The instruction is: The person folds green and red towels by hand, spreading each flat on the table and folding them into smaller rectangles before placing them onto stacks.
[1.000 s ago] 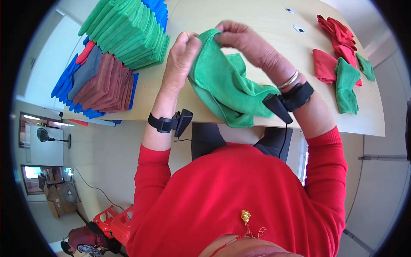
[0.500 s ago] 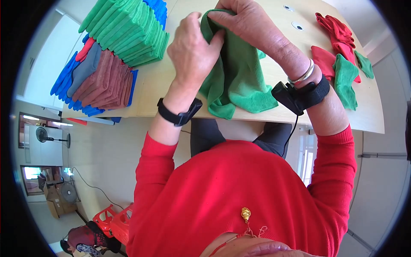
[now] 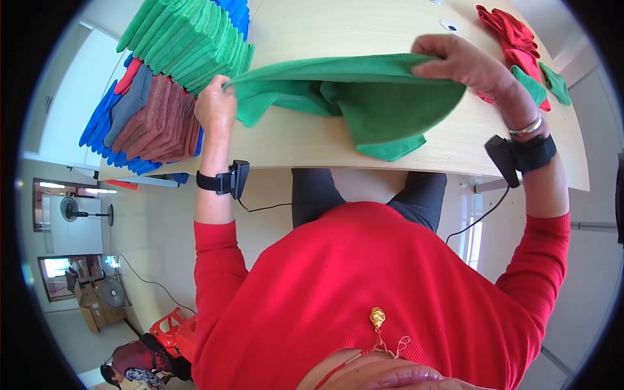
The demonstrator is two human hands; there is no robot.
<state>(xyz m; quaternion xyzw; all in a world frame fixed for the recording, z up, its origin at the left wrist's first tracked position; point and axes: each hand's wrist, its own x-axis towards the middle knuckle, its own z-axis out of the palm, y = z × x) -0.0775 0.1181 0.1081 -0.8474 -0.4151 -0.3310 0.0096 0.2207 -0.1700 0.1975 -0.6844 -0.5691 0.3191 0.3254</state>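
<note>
A green cloth towel is stretched sideways above the table, its lower part hanging in loose folds. My left hand is closed on its left end, beside the folded stacks. At the other end my right hand pinches the upper edge between thumb and fingers. Both wrists wear black straps with small devices, and a bangle sits on the right one.
Folded green towels are piled at the left back, with brown folded towels and blue ones nearer. Crumpled red cloths and a small green cloth lie on the table at right.
My hands have moved apart, left hand to the left and right hand to the right. The green towel, bunched and hanging before, is now drawn out wide between them.
</note>
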